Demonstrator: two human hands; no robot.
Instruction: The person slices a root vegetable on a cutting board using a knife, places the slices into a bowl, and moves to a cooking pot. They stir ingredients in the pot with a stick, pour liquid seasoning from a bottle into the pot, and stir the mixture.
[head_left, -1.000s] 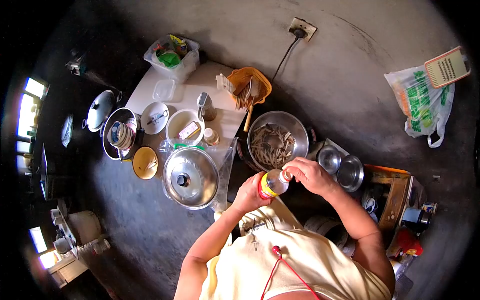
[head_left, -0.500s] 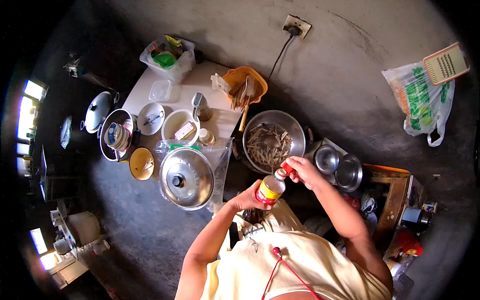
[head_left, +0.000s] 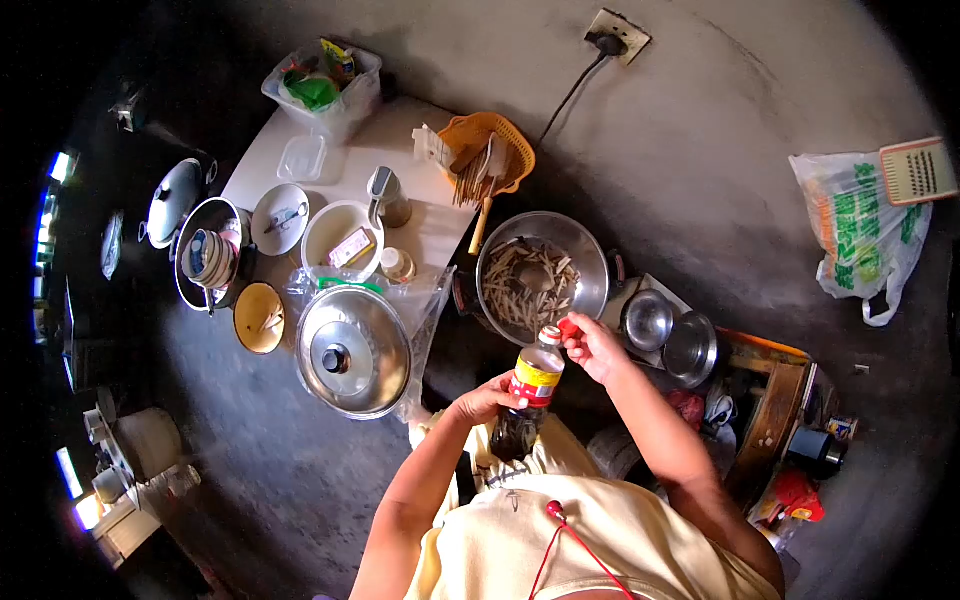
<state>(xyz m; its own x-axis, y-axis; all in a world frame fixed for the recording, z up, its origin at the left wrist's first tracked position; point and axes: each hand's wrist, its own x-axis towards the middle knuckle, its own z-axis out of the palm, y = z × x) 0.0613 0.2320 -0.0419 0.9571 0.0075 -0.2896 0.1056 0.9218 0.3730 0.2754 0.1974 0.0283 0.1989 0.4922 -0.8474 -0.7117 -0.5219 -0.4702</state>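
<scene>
My left hand (head_left: 486,398) is wrapped round a clear bottle (head_left: 538,377) with a yellow and red label and dark liquid low inside. The bottle stands nearly upright in front of my lap, its mouth uncovered. Close beside that mouth, my right hand (head_left: 600,355) pinches a red cap (head_left: 569,328), apart from the neck. Just beyond both hands sits a metal pot (head_left: 594,262) holding pale, thin strips (head_left: 530,285) of food that I cannot name.
On the left, a table (head_left: 385,130) bears a white bowl (head_left: 312,240), a jug (head_left: 393,200) and an orange basket (head_left: 520,150). A lidded pan (head_left: 380,350) is nearer me. Two metal bowls (head_left: 648,318) stand right of the pot. A plastic bag (head_left: 855,225) hangs on the wall.
The bottle has turned more upright and come slightly lower and left, with my left hand on it. My right hand has shifted slightly left with the cap. The view has tilted a little.
</scene>
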